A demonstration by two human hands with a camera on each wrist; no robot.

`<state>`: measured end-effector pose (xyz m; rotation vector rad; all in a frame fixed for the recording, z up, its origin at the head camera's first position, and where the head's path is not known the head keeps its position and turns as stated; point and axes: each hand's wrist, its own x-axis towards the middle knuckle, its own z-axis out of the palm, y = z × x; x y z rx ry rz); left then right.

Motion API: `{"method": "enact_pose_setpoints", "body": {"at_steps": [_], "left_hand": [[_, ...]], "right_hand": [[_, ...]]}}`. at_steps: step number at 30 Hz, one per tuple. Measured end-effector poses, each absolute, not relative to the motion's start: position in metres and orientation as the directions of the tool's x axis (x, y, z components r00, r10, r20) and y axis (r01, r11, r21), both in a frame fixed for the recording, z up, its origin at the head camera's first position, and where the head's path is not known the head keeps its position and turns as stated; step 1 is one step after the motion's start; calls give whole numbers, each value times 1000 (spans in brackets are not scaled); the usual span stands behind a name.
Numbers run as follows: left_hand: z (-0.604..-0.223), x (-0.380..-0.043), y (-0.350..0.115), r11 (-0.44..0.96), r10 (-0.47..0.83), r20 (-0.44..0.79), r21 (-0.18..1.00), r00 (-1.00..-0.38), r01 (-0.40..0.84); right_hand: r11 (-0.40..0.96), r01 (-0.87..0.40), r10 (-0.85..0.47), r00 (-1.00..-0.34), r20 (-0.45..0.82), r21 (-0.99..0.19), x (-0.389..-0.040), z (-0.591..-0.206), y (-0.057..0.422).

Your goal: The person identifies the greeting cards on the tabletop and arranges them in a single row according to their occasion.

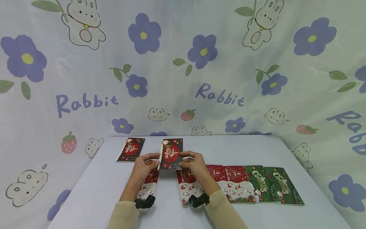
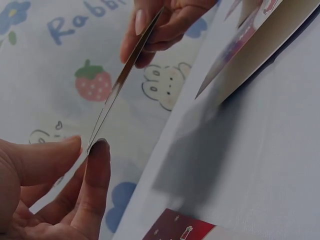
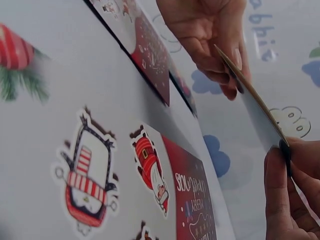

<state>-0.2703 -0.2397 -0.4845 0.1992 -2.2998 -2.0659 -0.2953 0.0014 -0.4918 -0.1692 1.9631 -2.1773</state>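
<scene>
Between both hands is a dark Christmas card (image 1: pixel 170 154) with a red circle on its front, held up off the table. My left hand (image 1: pixel 143 167) pinches its left edge between thumb and fingers. On the opposite edge, the right hand (image 1: pixel 195 163) pinches the card the same way. Seen nearly edge-on in the left wrist view, the card (image 2: pixel 122 80) looks thin and folded. Below the left hand lies a red-and-white Christmas card (image 1: pixel 148 184), partly hidden by the arm. A matching dark card (image 1: pixel 131 149) lies behind the left hand.
Overlapping red Christmas cards (image 1: pixel 235 183) lie in a row under and beyond the right forearm. Green Christmas cards (image 1: pixel 283 186) continue that row to the right. The white table (image 1: pixel 85 197) meets a rabbit-patterned curtain (image 1: pixel 171 73) at its back edge.
</scene>
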Motion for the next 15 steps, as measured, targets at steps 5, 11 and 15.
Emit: {"method": "enact_pose_setpoints", "body": {"at_steps": [5,11,15], "left_hand": [[-487,-270,-239,98,-118,-72,992,-990,-83],[-489,-271,-238,101,-117,-71,991,-991,-83],[-490,-270,-237,103,-106,-70,991,-992,-81]], "right_hand": [[-86,73,-211,-976,-53,-994,-297,-492,1],[-86,79,-200,-978,-61,-993,-298,-494,2],[-84,85,-198,-978,-67,-993,-297,-495,2]]}}
